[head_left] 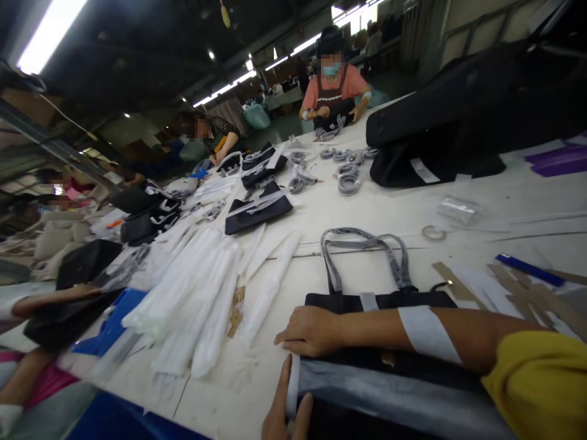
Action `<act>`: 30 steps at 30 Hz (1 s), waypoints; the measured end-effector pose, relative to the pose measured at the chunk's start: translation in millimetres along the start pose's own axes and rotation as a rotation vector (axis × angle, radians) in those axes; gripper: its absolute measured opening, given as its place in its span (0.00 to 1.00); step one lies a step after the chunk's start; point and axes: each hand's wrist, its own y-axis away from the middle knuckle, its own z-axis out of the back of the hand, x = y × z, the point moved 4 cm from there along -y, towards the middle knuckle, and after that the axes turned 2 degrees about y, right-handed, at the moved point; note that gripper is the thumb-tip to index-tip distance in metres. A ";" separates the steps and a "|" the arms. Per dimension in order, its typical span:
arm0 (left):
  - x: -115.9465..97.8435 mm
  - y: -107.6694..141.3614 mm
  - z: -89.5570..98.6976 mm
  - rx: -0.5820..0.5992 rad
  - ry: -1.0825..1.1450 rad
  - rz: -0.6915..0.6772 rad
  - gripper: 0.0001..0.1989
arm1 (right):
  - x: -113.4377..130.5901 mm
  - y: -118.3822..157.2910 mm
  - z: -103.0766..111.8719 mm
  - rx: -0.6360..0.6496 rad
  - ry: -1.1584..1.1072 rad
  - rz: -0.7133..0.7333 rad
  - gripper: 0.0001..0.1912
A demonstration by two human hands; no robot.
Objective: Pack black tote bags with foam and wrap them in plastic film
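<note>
A black handbag [348, 415] lies in front of me, with a wide grey translucent band across it and a white edge at its left end. My left hand [285, 406] is at that end, its thumb on the near side and a finger along the outer side, gripping the edge. My right hand [312, 330] reaches across from the right and rests on the bag's upper left part, palm down and fingers stretched out leftward. Beyond my forearm, the bag's wrapped grey handles [337, 269] stand up in two loops.
White plastic sleeves [183, 287] are piled to the left. Farther back are black bags [259, 211] and coiled grey straps [348, 180]. On the right lie a tape roll [433, 233], a blue cutter [529, 269] and a large black bag [440, 128]. Co-workers [337, 85] work around the table.
</note>
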 end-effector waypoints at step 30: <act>-67.3 13.8 17.6 0.061 -0.207 -0.761 0.19 | 103.0 181.7 113.2 -0.154 0.311 -0.805 0.22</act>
